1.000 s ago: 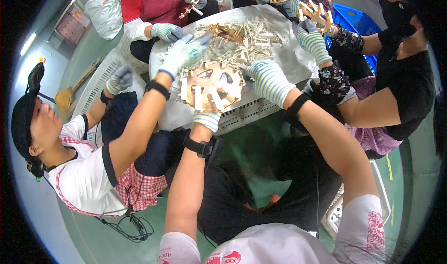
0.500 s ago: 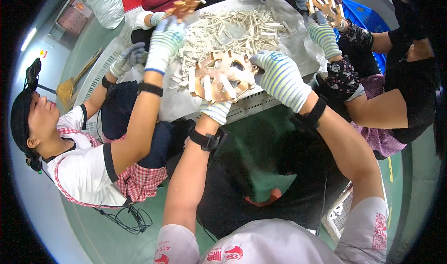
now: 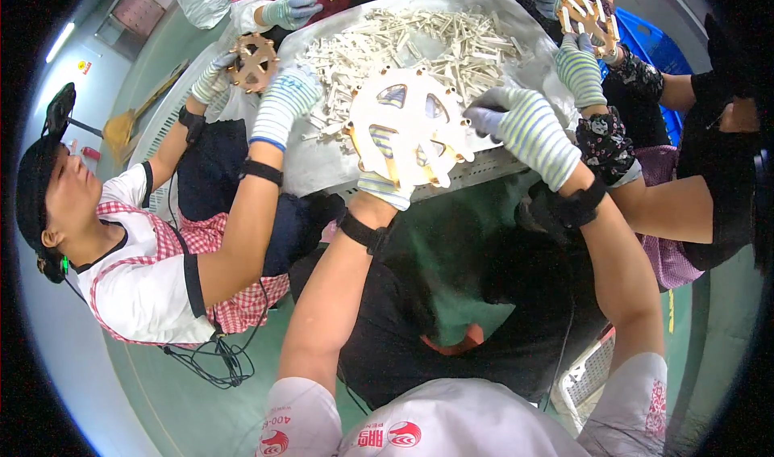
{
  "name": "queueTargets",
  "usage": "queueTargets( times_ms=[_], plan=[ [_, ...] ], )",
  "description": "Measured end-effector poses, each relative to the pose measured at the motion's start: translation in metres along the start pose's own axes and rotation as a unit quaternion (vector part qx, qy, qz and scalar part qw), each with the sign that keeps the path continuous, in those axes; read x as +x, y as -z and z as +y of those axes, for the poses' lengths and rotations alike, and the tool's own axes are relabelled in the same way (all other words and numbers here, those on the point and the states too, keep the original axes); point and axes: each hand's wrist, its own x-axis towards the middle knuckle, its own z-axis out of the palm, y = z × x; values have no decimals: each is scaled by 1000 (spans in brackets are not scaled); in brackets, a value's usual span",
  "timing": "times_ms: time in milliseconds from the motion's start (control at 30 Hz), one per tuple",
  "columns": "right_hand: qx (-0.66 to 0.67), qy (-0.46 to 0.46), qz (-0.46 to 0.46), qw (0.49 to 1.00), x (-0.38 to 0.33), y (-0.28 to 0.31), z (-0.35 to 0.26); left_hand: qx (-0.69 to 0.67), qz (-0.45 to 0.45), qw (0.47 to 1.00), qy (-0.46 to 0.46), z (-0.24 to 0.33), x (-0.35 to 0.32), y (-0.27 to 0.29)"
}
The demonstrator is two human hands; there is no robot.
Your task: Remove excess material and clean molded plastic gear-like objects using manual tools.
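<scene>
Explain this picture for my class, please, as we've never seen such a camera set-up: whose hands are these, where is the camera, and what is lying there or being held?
No machine here, just a person's two gloved hands. The view comes from a wide fisheye camera on that person's head, looking down, so straight edges bend. The left hand holds a pale, wheel-shaped piece from below. The right hand is by its right edge; whether it touches is unclear. Beyond, many small white sticks lie heaped on a greyish sheet. At the left, a co-worker holds a brown wheel-shaped piece.
</scene>
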Motion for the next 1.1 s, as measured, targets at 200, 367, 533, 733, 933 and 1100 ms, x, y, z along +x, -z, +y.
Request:
queueTargets(
  times_ms=[200,367,533,733,933,1100],
  plan=[
    [214,16,21,977,-17,14,-17,-57,-16,998,35,-10,3,0],
    [198,52,-37,978,-26,16,-29,-74,-47,995,38,-11,3,2],
    [194,58,-98,974,-29,17,-33,-81,-66,994,36,-11,3,7],
    [197,25,-116,973,-26,14,-26,-83,-97,991,31,-12,2,16],
    [207,26,-123,970,-28,13,-26,-83,-114,990,31,-13,0,20],
    [184,57,-103,976,-26,8,-21,-78,-122,989,29,-12,-4,21]
  ],
)
